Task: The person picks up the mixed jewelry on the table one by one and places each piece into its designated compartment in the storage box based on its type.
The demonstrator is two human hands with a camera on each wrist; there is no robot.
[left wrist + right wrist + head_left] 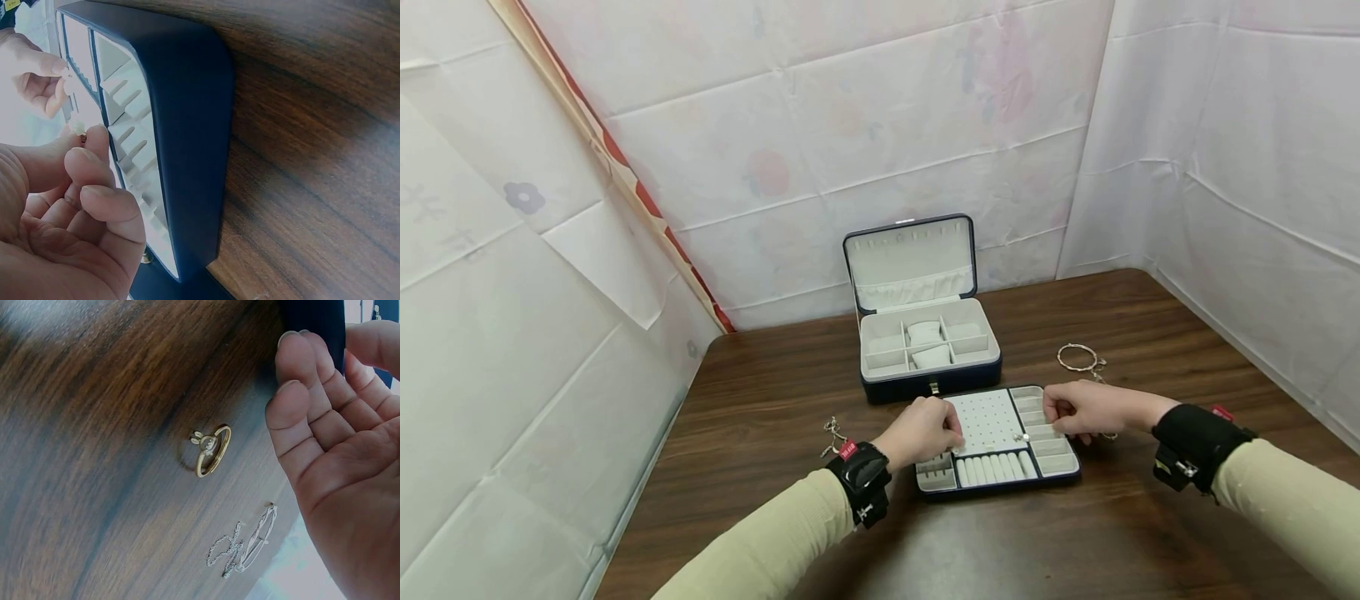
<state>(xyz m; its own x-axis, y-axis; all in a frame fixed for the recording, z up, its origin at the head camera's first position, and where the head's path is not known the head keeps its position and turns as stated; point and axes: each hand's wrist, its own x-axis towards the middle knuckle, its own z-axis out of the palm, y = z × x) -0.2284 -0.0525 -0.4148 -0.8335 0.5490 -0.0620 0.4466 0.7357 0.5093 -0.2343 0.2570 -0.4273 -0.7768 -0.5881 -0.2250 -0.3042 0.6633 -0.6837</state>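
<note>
A dark blue jewellery tray (1000, 486) with pale lining lies in front of me on the wooden table. My left hand (955, 435) is at its left edge, and thumb and forefinger pinch a small gold and white earring (81, 130). At the tray's right compartments my right hand (1054, 417) has its fingers curled. In the left wrist view its thumb and forefinger pinch a small white piece (66, 75); what that piece is I cannot tell. Another small earring (1021, 437) lies on the tray.
An open jewellery box (925, 350) stands behind the tray. A gold ring (211, 449) and a thin chain bracelet (245, 547) lie on the table by my right hand. A bangle (1078, 358) sits at the right, and a chain (833, 433) lies beside my left wrist.
</note>
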